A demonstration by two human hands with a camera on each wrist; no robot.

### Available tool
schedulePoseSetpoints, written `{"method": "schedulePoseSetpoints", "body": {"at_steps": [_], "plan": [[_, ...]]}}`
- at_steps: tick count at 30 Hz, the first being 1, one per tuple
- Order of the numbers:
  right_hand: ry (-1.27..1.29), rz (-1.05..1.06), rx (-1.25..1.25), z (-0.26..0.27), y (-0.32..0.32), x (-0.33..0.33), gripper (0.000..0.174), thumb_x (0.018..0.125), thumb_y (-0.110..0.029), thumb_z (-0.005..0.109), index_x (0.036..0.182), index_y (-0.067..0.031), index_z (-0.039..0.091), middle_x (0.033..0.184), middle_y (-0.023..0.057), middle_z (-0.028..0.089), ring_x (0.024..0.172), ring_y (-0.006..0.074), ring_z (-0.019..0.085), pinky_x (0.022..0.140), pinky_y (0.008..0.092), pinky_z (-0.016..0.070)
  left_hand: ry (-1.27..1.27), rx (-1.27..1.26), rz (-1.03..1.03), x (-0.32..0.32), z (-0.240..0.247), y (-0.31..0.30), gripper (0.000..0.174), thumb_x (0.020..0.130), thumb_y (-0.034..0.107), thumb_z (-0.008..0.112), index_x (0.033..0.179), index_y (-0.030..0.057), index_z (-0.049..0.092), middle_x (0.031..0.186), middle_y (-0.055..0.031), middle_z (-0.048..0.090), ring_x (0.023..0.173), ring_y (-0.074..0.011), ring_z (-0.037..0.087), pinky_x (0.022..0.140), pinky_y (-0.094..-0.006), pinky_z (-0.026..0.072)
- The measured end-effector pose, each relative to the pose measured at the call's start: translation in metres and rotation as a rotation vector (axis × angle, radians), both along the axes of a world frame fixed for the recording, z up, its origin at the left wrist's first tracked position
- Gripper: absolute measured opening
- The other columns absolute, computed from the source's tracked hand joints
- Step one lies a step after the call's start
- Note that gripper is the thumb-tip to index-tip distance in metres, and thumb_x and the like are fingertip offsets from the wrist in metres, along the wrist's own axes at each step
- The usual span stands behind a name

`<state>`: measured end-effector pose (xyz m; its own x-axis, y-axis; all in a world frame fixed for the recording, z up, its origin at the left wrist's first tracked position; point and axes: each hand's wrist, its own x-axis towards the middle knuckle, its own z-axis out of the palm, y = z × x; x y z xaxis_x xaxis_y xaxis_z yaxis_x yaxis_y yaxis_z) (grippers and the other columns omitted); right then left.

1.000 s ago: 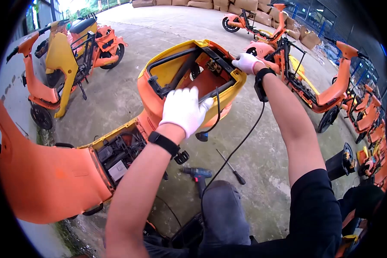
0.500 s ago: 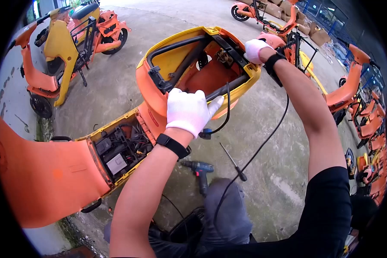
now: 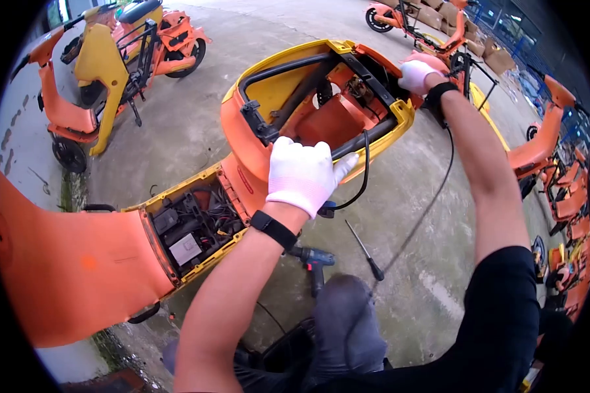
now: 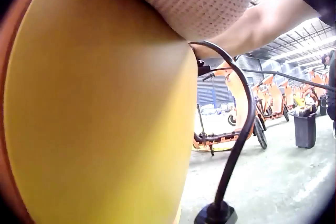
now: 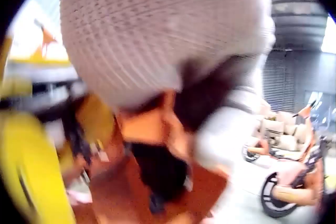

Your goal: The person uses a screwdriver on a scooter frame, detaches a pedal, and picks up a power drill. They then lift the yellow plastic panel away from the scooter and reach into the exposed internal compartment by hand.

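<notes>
An orange and yellow scooter body [image 3: 242, 137] stands seatless before me, its top opening framed by black tubes. My gloved left hand [image 3: 300, 171] grips the near rim of that opening, fingers curled over the edge and thumb out to the right. In the left wrist view the yellow side panel [image 4: 105, 108] fills much of the picture below the glove. At the body's rear end my gloved right hand [image 3: 419, 75] grips the edge of the orange rear panel [image 3: 377, 57], which stands out from the yellow rim. The right wrist view shows fingers bent around orange plastic [image 5: 147, 127], partly blurred.
A cordless drill [image 3: 317, 261] and a screwdriver [image 3: 367, 252] lie on the concrete near my knee. Wiring fills the open floor compartment [image 3: 196, 226]. A black cable [image 4: 244, 124] loops beside the side panel. Other partly stripped scooters [image 3: 98, 72] stand around.
My right hand has moved outward from the rear corner, and the orange rear panel now stands farther from the rim. The left hand keeps its grip. The view has shifted slightly.
</notes>
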<state>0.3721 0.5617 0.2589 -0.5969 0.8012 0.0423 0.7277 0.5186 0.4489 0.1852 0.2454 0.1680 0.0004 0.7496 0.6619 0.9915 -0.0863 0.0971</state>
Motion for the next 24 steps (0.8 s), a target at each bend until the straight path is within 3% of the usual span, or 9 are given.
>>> {"method": "schedulePoseSetpoints", "body": {"at_steps": [2,4,9,12,13,16,19,22,24], "plan": [[0.023,-0.092,-0.144,0.036,-0.050,-0.015,0.032,0.082,-0.030,0.056,0.092,-0.0022,0.070,0.087,0.0174,0.069,0.078,0.0308,0.067,0.069,0.0397,0.0536,0.045,0.045,0.004,0.001,0.003,0.000,0.051,0.082,0.052,0.062,0.056,0.0089,0.057,0.048,-0.0104,0.055,0.048,-0.0296,0.054,0.058,-0.0397,0.0431],[0.100,-0.038,-0.194,0.037,-0.041,-0.009,0.033,0.082,-0.032,0.056,0.091,-0.0026,0.069,0.083,0.0171,0.069,0.070,0.0300,0.067,0.061,0.0384,0.0529,0.063,0.003,0.026,0.005,0.006,-0.001,0.050,0.082,0.051,0.063,0.056,0.0087,0.056,0.047,-0.0108,0.054,0.050,-0.0313,0.053,0.059,-0.0401,0.0439],[0.393,-0.057,-0.195,-0.022,-0.040,0.031,0.050,0.085,-0.041,0.055,0.116,-0.0031,0.061,0.106,0.0210,0.066,0.101,0.0378,0.062,0.087,0.0418,0.0482,0.061,0.004,0.029,0.007,0.004,-0.003,0.048,0.082,0.047,0.065,0.057,0.0073,0.056,0.051,-0.0129,0.055,0.053,-0.0319,0.055,0.061,-0.0401,0.0435],[0.186,-0.189,-0.434,0.013,-0.038,0.024,0.067,0.085,-0.061,0.055,0.114,-0.0015,0.062,0.100,0.0181,0.069,0.094,0.0311,0.066,0.083,0.0386,0.0504,0.064,0.004,0.028,0.008,0.005,-0.004,0.048,0.082,0.047,0.065,0.057,0.0070,0.056,0.051,-0.0134,0.055,0.053,-0.0323,0.055,0.061,-0.0404,0.0431],[0.303,-0.305,-0.600,0.029,-0.039,0.025,0.078,0.082,-0.070,0.053,0.115,0.0004,0.062,0.099,0.0159,0.069,0.091,0.0263,0.066,0.082,0.0380,0.0517,0.058,0.006,0.039,0.008,0.005,-0.003,0.048,0.082,0.047,0.065,0.057,0.0068,0.056,0.051,-0.0136,0.055,0.053,-0.0324,0.054,0.061,-0.0407,0.0429],[0.534,-0.162,-0.493,0.065,-0.034,0.019,0.077,0.082,-0.068,0.054,0.122,-0.0019,0.059,0.110,0.0152,0.065,0.097,0.0242,0.064,0.081,0.0390,0.0534,0.055,0.016,0.041,0.011,0.004,-0.004,0.047,0.081,0.046,0.065,0.057,0.0068,0.055,0.051,-0.0137,0.055,0.053,-0.0324,0.054,0.061,-0.0413,0.0425],[0.459,-0.119,-0.460,0.074,-0.041,-0.004,0.074,0.083,-0.066,0.055,0.122,-0.0037,0.058,0.115,0.0135,0.062,0.103,0.0231,0.061,0.082,0.0382,0.0537,0.051,0.013,0.061,0.013,0.007,-0.005,0.046,0.081,0.045,0.065,0.058,0.0071,0.055,0.052,-0.0137,0.056,0.055,-0.0322,0.054,0.062,-0.0413,0.0422],[0.190,-0.128,-0.309,0.057,-0.040,-0.029,0.061,0.084,-0.057,0.057,0.107,-0.0013,0.067,0.100,0.0134,0.069,0.089,0.0231,0.067,0.077,0.0355,0.0533,0.064,0.004,0.074,0.013,0.004,-0.004,0.045,0.081,0.045,0.065,0.058,0.0077,0.055,0.051,-0.0126,0.054,0.056,-0.0320,0.054,0.063,-0.0410,0.0422],[0.186,-0.094,-0.278,0.046,-0.034,-0.036,0.053,0.084,-0.052,0.059,0.101,-0.0023,0.069,0.091,0.0139,0.069,0.084,0.0246,0.067,0.074,0.0364,0.0536,0.050,0.039,0.066,0.013,0.004,-0.004,0.046,0.081,0.045,0.065,0.057,0.0080,0.053,0.051,-0.0121,0.054,0.055,-0.0315,0.054,0.063,-0.0407,0.0422]]}}
